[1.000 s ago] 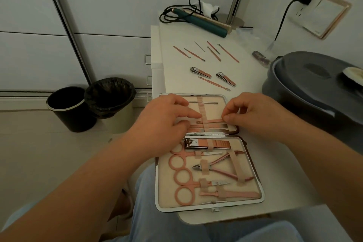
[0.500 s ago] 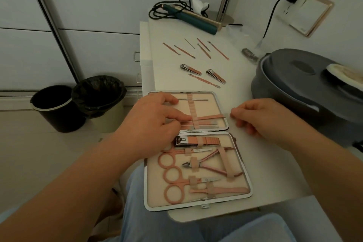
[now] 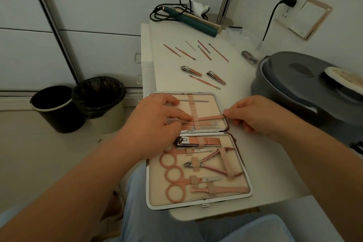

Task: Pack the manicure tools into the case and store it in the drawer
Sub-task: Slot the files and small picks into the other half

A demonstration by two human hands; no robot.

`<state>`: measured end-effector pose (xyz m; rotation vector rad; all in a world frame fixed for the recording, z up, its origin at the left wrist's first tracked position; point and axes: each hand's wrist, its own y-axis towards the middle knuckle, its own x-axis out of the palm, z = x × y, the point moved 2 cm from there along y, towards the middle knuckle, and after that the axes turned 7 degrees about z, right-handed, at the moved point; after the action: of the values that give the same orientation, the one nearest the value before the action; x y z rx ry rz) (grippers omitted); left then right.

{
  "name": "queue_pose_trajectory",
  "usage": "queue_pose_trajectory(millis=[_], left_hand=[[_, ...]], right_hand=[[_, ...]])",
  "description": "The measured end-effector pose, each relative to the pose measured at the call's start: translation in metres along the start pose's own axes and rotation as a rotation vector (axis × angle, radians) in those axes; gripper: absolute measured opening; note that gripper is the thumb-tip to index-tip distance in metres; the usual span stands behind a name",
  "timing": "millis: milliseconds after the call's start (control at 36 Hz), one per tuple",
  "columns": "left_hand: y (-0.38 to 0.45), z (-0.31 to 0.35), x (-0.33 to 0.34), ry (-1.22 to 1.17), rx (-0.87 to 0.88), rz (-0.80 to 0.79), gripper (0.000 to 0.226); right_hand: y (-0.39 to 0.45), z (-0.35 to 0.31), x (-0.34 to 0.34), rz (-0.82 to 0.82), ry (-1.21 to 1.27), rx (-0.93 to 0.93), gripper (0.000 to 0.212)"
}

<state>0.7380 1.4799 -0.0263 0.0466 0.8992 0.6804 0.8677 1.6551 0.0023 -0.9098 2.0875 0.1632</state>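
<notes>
Right hand (image 3: 257,116) pinches crosswise tool (image 3: 211,118), tip leftward.

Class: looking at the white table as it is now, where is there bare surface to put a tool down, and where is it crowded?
Bare patches: between the two nail clippers and the open case; right of the case toward the grey tub. Crowded: the far end, with loose thin tools, hair straightener and mirror stand.

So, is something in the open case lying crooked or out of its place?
Yes. One pink tool in the case's upper half lies slanted, its end past the right rim, pinched by the right hand. The other packed tools sit under their straps.
</notes>
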Motion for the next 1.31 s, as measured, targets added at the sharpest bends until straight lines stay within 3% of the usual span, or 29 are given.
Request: queue_pose_trajectory(millis=[139, 222, 306, 389, 583, 833, 1222, 1306], left_hand=[[-0.002, 0.0, -0.002, 0.005, 0.038, -0.019, 0.029], [-0.003, 0.001, -0.003, 0.023, 0.061, -0.031, 0.027], [-0.003, 0.001, -0.002, 0.042, 0.057, -0.031, 0.025], [-0.003, 0.002, -0.002, 0.055, 0.055, -0.021, 0.025], [-0.003, 0.004, -0.004, 0.043, 0.036, -0.012, 0.026], [-0.005, 0.003, -0.002, -0.009, 0.033, 0.031, 0.025], [-0.006, 0.006, -0.005, 0.105, 0.099, 0.028, 0.026], [-0.006, 0.006, -0.005, 0.086, 0.091, 0.048, 0.024]], right_hand=[[0.0, -0.001, 0.001, -0.015, -0.042, -0.02, 0.026], [-0.002, -0.004, 0.0, 0.107, -0.111, -0.172, 0.008], [-0.009, -0.017, 0.003, 0.144, -0.209, -0.353, 0.013], [-0.01, -0.03, 0.008, 0.052, -0.345, -0.423, 0.016], [-0.005, -0.041, 0.007, -0.121, -0.448, -0.446, 0.017], [-0.003, -0.044, 0.016, -0.191, -0.439, -0.438, 0.019], [-0.011, -0.042, 0.014, -0.049, -0.414, -0.506, 0.009], [-0.014, -0.035, 0.015, -0.016, -0.364, -0.502, 0.017]])
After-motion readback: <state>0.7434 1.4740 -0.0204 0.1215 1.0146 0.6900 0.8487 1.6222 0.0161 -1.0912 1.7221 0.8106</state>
